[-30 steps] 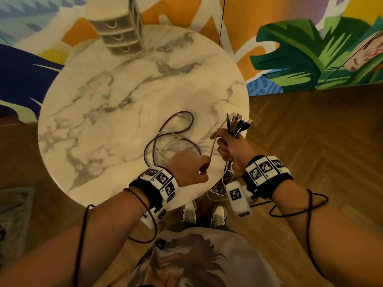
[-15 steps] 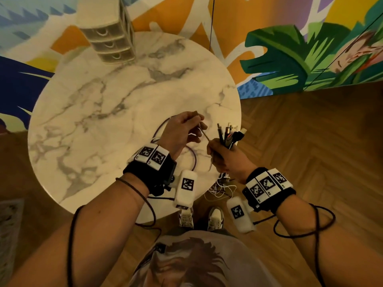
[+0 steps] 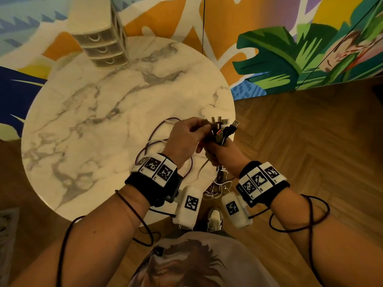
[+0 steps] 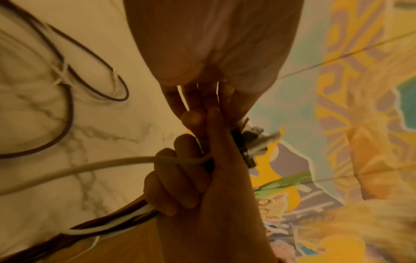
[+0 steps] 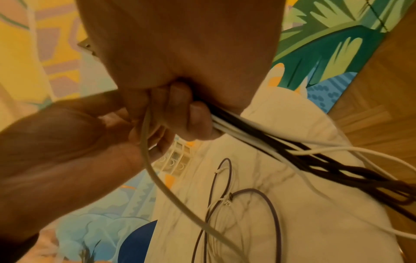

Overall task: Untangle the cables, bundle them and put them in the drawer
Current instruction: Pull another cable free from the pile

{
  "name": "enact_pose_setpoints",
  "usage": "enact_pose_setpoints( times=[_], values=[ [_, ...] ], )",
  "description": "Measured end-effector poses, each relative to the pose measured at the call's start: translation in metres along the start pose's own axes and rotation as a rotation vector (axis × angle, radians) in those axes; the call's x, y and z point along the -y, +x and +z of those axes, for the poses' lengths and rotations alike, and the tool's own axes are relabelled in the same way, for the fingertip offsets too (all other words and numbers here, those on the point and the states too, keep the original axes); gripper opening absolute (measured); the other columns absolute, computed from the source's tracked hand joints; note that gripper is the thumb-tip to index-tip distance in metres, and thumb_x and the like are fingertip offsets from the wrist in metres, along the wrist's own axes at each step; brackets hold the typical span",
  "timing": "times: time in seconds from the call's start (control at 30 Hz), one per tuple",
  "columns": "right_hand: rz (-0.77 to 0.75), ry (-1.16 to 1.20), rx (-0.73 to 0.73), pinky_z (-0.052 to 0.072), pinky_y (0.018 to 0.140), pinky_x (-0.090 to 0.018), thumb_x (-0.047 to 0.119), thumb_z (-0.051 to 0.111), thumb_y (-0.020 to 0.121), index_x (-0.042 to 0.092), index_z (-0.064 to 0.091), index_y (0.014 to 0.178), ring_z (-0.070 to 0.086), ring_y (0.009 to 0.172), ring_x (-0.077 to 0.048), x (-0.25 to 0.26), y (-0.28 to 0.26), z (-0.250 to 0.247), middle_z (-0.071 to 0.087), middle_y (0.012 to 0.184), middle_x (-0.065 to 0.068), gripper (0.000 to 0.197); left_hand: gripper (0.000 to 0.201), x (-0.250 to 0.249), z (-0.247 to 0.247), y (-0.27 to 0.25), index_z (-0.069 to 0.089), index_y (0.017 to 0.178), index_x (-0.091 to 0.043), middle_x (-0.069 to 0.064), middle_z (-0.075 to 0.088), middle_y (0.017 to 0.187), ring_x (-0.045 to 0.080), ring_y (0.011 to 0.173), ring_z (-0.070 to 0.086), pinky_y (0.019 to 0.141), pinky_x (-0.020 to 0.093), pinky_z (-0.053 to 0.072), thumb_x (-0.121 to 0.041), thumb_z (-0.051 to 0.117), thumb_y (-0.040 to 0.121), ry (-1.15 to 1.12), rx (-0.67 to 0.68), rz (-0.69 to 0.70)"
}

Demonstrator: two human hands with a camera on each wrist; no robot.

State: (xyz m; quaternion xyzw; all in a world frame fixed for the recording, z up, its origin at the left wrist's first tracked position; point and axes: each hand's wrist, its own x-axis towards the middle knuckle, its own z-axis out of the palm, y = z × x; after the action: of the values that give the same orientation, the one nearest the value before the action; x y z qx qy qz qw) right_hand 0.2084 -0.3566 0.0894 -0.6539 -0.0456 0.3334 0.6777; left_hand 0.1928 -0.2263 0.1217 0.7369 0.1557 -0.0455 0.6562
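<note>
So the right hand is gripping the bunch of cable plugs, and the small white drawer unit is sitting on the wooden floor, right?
Not quite. The right hand does grip the bunch of cable plugs, but the small white drawer unit stands on the round marble table, at its far edge, not on the wooden floor. The head view shows it.

1 round table [image 3: 87,112], 1 drawer unit [image 3: 103,48] w/ 3 drawers, 2 hands.

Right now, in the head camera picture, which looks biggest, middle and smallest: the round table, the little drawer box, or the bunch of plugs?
1. Round marble table: biggest by far.
2. Drawer box: middle, though it stands farther from the camera.
3. Bunch of plugs, gripped by the right hand: smallest.
</note>
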Motion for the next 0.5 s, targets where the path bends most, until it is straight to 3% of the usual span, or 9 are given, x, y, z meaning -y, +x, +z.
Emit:
enact_pose_setpoints(
  times=[0.03,0.1,0.17,0.23,0.3,0.4,0.5],
  values=[
    [-0.002,-0.016,-0.004,0.022,0.039,-0.021,0.014,0.046,0.098,0.008,0.059,0.07,0.029,0.04,-0.009,0.0012,-0.0003,0.0008,0.04,0.049,-0.002,0.032,0.008,-0.0026,0.0017,-0.0016,0.068,0.09,-0.01,0.006,0.067,0.076,0.026,0.064,0.055,0.05,0.032,0.046,-0.011,0.06,0.089,0.025,0.012,0.018],
    [0.0,-0.027,-0.015,0.024,0.038,-0.021,0.011,0.046,0.098,0.007,0.058,0.066,0.032,0.038,-0.008,0.0023,-0.0004,0.0015,0.045,0.048,0.0,0.034,0.005,-0.0068,0.0033,-0.0032,0.065,0.091,-0.005,0.006,0.065,0.075,0.026,0.061,0.054,0.043,0.033,0.044,-0.009,0.063,0.088,0.04,0.009,0.049],
    [0.008,-0.049,-0.028,0.024,0.037,-0.02,0.01,0.046,0.097,0.005,0.056,0.062,0.033,0.037,-0.009,0.0028,0.0001,0.0023,0.044,0.049,-0.004,0.037,0.007,-0.0085,0.0038,-0.0035,0.063,0.092,-0.004,0.006,0.066,0.079,0.019,0.066,0.06,0.054,0.032,0.05,-0.006,0.065,0.085,0.059,0.0,0.08],
    [0.017,-0.084,-0.054,0.026,0.039,-0.02,0.012,0.045,0.097,0.006,0.053,0.06,0.034,0.04,-0.012,0.0041,-0.0006,0.0038,0.044,0.053,-0.008,0.038,0.009,-0.0077,0.0036,-0.0028,0.064,0.092,-0.005,0.005,0.068,0.083,0.01,0.074,0.063,0.067,0.019,0.052,-0.006,0.066,0.084,0.089,-0.008,0.109],
    [0.016,-0.11,-0.077,0.028,0.039,-0.021,0.012,0.045,0.098,0.007,0.052,0.061,0.036,0.042,-0.013,0.0058,-0.001,0.0056,0.046,0.055,-0.008,0.037,0.009,-0.0067,0.0037,-0.0027,0.066,0.092,-0.007,0.005,0.069,0.085,0.01,0.08,0.065,0.074,0.017,0.052,-0.007,0.067,0.083,0.1,-0.015,0.123],
    [0.01,-0.119,-0.097,0.028,0.039,-0.022,0.01,0.045,0.097,0.009,0.05,0.063,0.036,0.041,-0.011,0.0062,0.0003,0.0068,0.046,0.052,-0.002,0.034,0.008,-0.0071,0.0041,-0.0031,0.067,0.091,-0.013,0.0,0.07,0.084,0.009,0.08,0.066,0.075,0.019,0.053,-0.009,0.067,0.083,0.114,-0.02,0.153],
    [-0.008,-0.083,-0.103,0.025,0.039,-0.022,0.01,0.043,0.098,0.011,0.045,0.063,0.032,0.04,-0.012,0.0055,0.0015,0.0071,0.039,0.052,-0.005,0.036,0.009,-0.0088,0.0045,-0.0053,0.067,0.092,-0.015,-0.002,0.07,0.084,0.006,0.08,0.064,0.075,0.017,0.052,-0.01,0.065,0.085,0.124,-0.018,0.19]
  ],
)
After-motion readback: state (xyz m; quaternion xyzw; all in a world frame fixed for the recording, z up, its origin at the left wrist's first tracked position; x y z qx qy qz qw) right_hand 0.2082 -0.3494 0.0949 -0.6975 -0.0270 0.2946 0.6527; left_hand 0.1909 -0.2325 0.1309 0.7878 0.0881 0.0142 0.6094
